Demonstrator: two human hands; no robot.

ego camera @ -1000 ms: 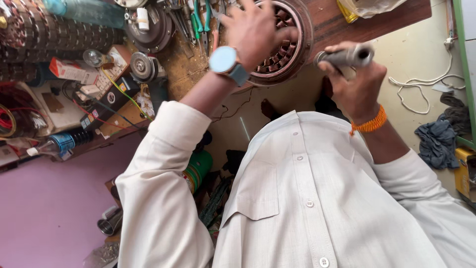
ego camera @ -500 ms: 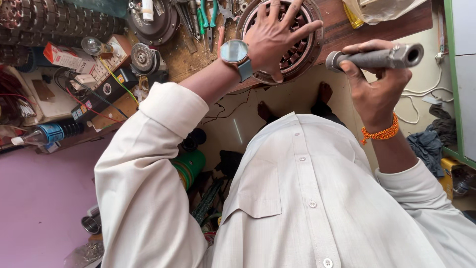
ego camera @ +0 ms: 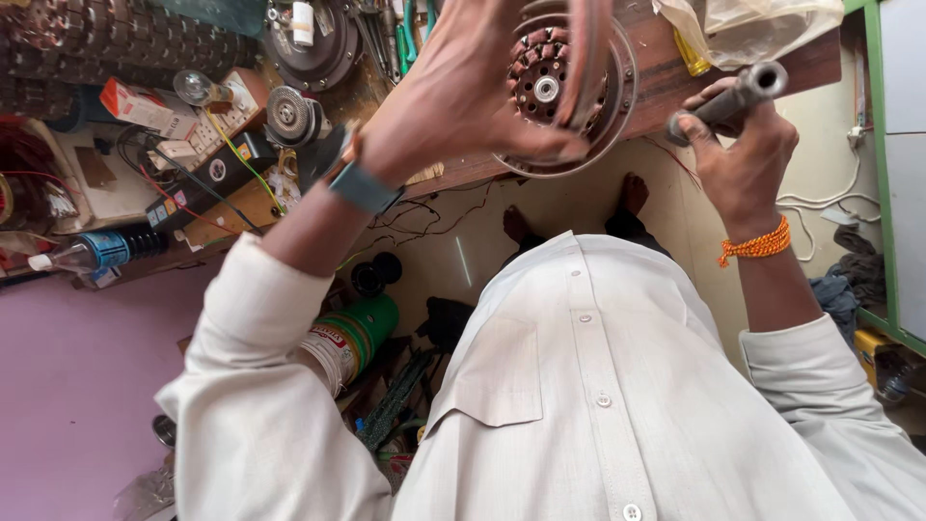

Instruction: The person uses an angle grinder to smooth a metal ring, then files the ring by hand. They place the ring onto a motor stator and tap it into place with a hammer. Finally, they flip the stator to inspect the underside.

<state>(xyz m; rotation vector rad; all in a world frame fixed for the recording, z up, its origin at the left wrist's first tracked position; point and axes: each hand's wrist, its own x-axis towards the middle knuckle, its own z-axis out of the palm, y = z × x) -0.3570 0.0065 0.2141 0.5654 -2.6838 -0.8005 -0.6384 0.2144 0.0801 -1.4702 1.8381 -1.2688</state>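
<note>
The left hand (ego camera: 463,96) grips a round motor winding (ego camera: 569,82) by its rim, lifted off the far wooden bench (ego camera: 675,77) and tilted on edge. The right hand (ego camera: 738,159) is closed around a grey metal tube (ego camera: 728,96), just right of the winding and apart from it. The tube has not yet met the winding's centre hole, so most of the work looks undone.
</note>
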